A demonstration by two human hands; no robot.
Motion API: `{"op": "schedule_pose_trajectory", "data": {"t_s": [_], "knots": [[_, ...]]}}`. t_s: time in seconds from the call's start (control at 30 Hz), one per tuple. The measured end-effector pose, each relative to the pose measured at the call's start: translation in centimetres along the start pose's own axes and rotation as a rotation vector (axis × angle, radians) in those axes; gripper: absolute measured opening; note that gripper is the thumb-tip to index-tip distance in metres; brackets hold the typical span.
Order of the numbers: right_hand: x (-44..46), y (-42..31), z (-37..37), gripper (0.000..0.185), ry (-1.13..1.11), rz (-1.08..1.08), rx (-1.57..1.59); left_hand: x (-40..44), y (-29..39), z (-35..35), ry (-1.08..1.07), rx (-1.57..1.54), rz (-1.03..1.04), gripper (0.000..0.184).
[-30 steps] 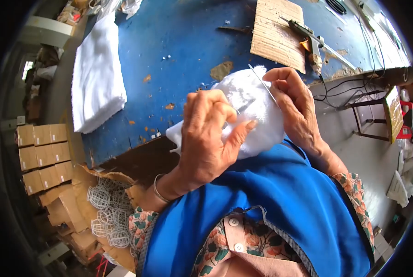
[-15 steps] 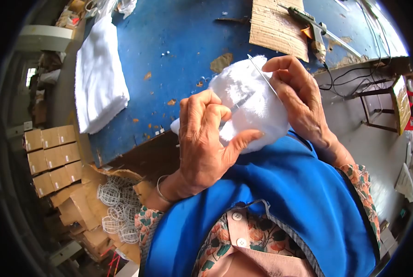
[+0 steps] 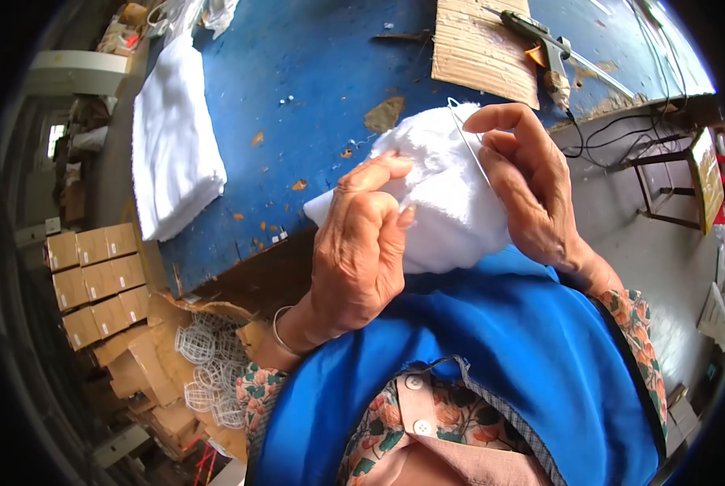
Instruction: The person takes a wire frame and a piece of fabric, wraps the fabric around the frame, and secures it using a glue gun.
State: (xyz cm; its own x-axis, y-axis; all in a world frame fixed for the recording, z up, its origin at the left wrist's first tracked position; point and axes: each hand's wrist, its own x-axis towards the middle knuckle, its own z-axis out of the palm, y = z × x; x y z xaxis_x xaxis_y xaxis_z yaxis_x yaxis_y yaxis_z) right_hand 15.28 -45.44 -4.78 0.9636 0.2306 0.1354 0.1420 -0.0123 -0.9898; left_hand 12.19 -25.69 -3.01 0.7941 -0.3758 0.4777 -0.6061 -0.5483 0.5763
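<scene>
A bundle of fluffy white cloth (image 3: 451,202) lies between my hands at the blue table's front edge, above my blue apron. My left hand (image 3: 361,243) is closed on the bundle's left side, thumb and forefinger drawn together at the fabric. On the other side my right hand (image 3: 532,182) has its fingers curled against the cloth. A thin metal wire or needle (image 3: 469,146) with a bent upper end slants down beside the right fingers; its lower end is hidden by that hand.
Folded white cloth (image 3: 178,138) lies on the table (image 3: 297,97) at left. Cardboard (image 3: 484,53) and a glue gun (image 3: 552,61) with cables are at upper right. Wire frames (image 3: 208,356) and stacked boxes (image 3: 99,283) stand at lower left, a stool (image 3: 706,180) at right.
My left thumb has moved up and in toward the fingers, closing that hand on the cloth. The metal piece that showed mid-bundle is now hidden. The right hand has barely moved.
</scene>
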Motion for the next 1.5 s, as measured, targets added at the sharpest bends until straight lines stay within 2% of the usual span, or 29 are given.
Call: {"op": "schedule_pose_trajectory", "data": {"t_s": [0.03, 0.13, 0.2, 0.33, 0.37, 0.47, 0.63, 0.73, 0.8, 0.83, 0.9, 0.93, 1.0, 1.07, 1.17, 1.27, 1.3, 1.43, 1.5], "knots": [[-0.2, -0.3, -0.1, 0.021, 0.018, 0.003, 0.027, 0.2, -0.1, 0.2, 0.058, 0.041, 0.047, 0.012], [-1.1, -1.2, 0.0, 0.023, 0.059, -0.019, 0.101, 0.4, 1.1, -0.1, 0.107, 0.048, 0.003, 0.011], [-1.5, -1.5, 0.0, 0.024, 0.074, -0.088, 0.138, 0.8, 1.2, -0.1, 0.167, 0.111, 0.104, 0.012], [-1.2, -1.3, -0.2, 0.026, 0.015, -0.135, 0.113, 1.1, 0.5, 0.1, 0.207, 0.147, 0.149, 0.015], [-1.0, -1.1, 0.0, 0.026, 0.020, -0.053, 0.143, 0.9, -0.1, 0.4, 0.199, 0.132, 0.120, 0.016], [0.4, 0.1, -0.1, 0.026, -0.049, -0.045, 0.058, 0.6, -2.0, 0.7, 0.182, 0.001, 0.027, 0.015], [1.5, 0.5, 0.2, 0.028, -0.092, -0.048, 0.153, 0.1, -4.0, 0.4, 0.122, -0.339, -0.199, 0.013], [1.8, 0.6, 0.2, 0.030, -0.120, -0.109, 0.194, 0.1, -3.6, -0.1, 0.110, -0.368, -0.178, 0.013], [1.6, 0.0, 0.4, 0.030, -0.131, -0.224, 0.203, 0.6, -2.8, -1.3, 0.118, -0.194, 0.028, 0.014], [1.7, -0.1, -0.1, 0.033, -0.219, -0.243, 0.173, 0.6, -2.2, -1.9, 0.126, -0.145, 0.076, 0.014], [3.0, 0.5, 0.6, 0.034, -0.194, -0.378, 0.159, 0.6, -1.9, -2.5, 0.124, -0.021, 0.109, 0.014], [3.7, 1.1, 0.7, 0.035, -0.219, -0.345, 0.156, 0.3, -2.4, -2.2, 0.143, 0.010, 0.124, 0.013], [5.0, 2.3, 0.8, 0.036, -0.268, -0.276, 0.148, -0.5, -4.0, -0.9, 0.165, 0.060, 0.019, 0.013], [5.2, 1.8, 0.8, 0.037, -0.269, -0.094, 0.265, -0.5, -4.5, -0.5, 0.189, 0.048, 0.011, 0.013], [5.7, 1.0, 0.3, 0.036, -0.296, -0.054, 0.174, -0.2, -4.4, -0.2, 0.203, 0.093, 0.038, 0.012], [4.9, 1.2, 0.3, 0.034, -0.161, -0.129, 0.075, 0.0, -4.0, 0.3, 0.186, 0.138, 0.065, 0.010], [4.5, 0.8, 0.0, 0.034, -0.164, -0.062, -0.001, 0.1, -3.9, 0.4, 0.179, 0.148, 0.079, 0.010], [4.1, 1.9, 0.2, 0.031, -0.124, -0.042, 0.256, 0.1, -4.1, 1.0, 0.207, 0.142, 0.096, 0.013], [4.1, 1.7, 0.3, 0.030, -0.112, 0.005, 0.248, -0.1, -4.0, 1.0, 0.198, 0.138, 0.091, 0.013]]}}
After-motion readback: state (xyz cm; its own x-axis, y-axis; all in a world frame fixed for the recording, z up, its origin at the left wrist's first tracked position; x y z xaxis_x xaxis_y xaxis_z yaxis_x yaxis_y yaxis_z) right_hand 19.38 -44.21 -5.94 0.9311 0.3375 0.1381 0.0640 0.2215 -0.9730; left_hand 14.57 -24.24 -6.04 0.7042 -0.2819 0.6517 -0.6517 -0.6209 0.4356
